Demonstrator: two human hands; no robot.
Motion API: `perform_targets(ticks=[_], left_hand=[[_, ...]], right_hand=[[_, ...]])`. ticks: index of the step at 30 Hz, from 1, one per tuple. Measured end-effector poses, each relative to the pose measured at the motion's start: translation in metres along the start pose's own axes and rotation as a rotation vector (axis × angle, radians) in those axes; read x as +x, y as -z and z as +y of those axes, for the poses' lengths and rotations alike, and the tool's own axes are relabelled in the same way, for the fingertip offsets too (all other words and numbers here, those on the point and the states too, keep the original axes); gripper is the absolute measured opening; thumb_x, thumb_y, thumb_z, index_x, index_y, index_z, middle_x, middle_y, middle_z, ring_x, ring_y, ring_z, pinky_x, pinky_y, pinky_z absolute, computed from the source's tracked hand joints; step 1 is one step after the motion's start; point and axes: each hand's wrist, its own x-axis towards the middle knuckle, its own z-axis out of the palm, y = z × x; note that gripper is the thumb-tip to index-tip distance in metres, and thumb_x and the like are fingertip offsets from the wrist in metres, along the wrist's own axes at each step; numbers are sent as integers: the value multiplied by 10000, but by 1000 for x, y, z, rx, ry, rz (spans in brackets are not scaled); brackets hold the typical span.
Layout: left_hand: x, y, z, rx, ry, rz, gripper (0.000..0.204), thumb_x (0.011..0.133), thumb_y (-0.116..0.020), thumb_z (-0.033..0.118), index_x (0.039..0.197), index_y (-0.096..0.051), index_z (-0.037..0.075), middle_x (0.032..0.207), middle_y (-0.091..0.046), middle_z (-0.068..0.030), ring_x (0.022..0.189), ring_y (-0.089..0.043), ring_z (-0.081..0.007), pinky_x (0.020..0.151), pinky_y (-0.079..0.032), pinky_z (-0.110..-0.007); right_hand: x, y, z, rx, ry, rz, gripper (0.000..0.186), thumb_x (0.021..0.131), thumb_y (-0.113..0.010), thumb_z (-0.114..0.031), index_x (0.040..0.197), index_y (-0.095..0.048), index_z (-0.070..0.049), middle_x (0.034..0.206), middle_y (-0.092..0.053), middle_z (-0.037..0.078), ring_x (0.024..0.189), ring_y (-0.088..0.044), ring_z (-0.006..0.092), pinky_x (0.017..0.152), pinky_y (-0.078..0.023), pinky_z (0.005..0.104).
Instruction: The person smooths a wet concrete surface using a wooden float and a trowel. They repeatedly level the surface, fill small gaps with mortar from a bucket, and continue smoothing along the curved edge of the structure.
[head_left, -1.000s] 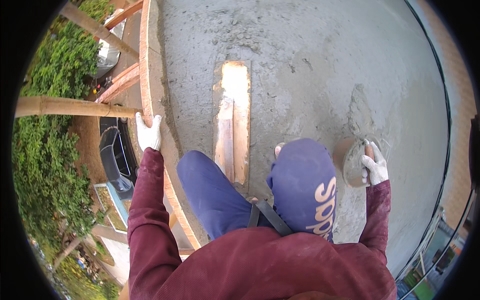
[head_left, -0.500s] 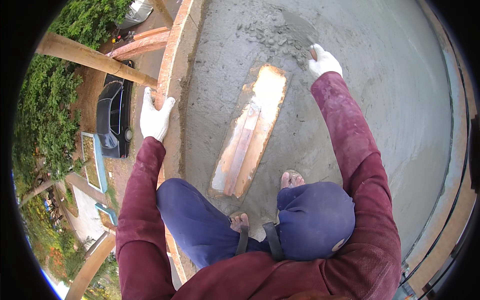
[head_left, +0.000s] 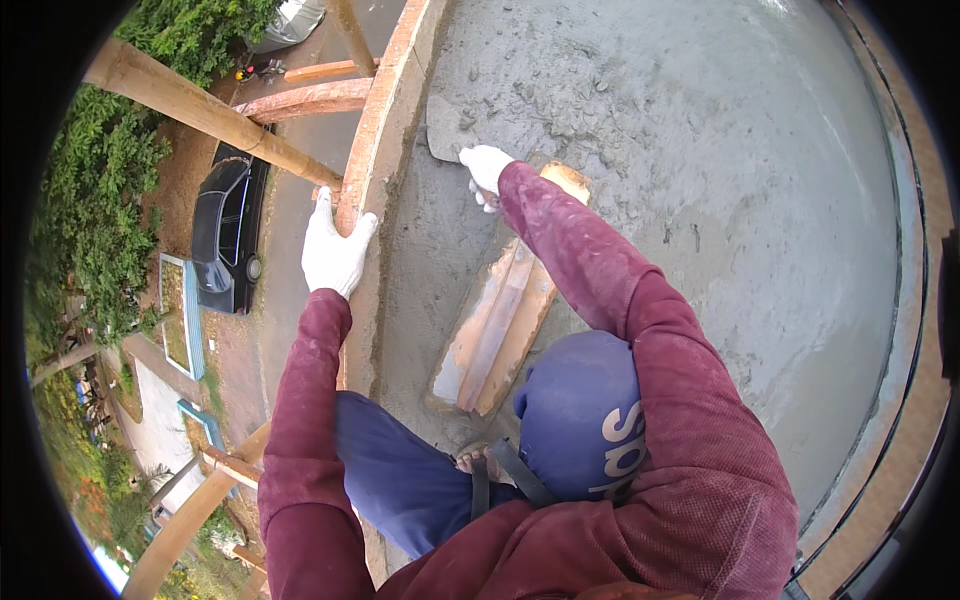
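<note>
My right hand (head_left: 487,175), in a white glove, is closed on the handle of a trowel. The trowel's grey blade (head_left: 448,130) lies on the wet cement beside the low wall. My gloved left hand (head_left: 337,250) rests on top of the low wall (head_left: 402,110), thumb and fingers apart, the thumb toward the cement side. Between my arms a long wooden float (head_left: 487,330) lies on the cement, its ridge-like handle facing up. My right forearm crosses over it and hides its middle.
Wet grey cement (head_left: 700,200) spreads to the right, with rough lumps (head_left: 590,125) beyond the float. Past the wall is a drop to the ground, where a black car (head_left: 228,230) stands. A wooden pole (head_left: 215,115) slants up to the wall. Cables (head_left: 905,150) run along the right edge.
My right hand has swept the trowel left from the lumpy cement to beside the wall, bringing my forearm over the float. My left hand stays on the wall as the view shifts.
</note>
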Motion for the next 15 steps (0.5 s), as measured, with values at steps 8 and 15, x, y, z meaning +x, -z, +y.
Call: perform_targets(ticks=[8, 15], left_hand=[[6, -1, -16, -6, -39, -14, 900, 910, -770, 448, 1588, -415, -24, 1562, -518, -245, 1460, -498, -338, 1218, -371, -390], [9, -13, -27, 52, -170, -26, 906, 923, -740, 508, 1552, -443, -73, 1572, -499, -279, 1482, -474, -353, 1235, -329, -382]], right_hand=[[-92, 151, 65, -333, -24, 367, 520, 1020, -520, -440, 1345, -588, -39, 1078, -710, 192, 793, -717, 300, 733, -580, 472], [-430, 142, 151, -592, 6, 810, 481, 970, -663, -204, 1418, -615, -34, 1276, -719, 237, 1236, -692, 298, 1031, -514, 363]])
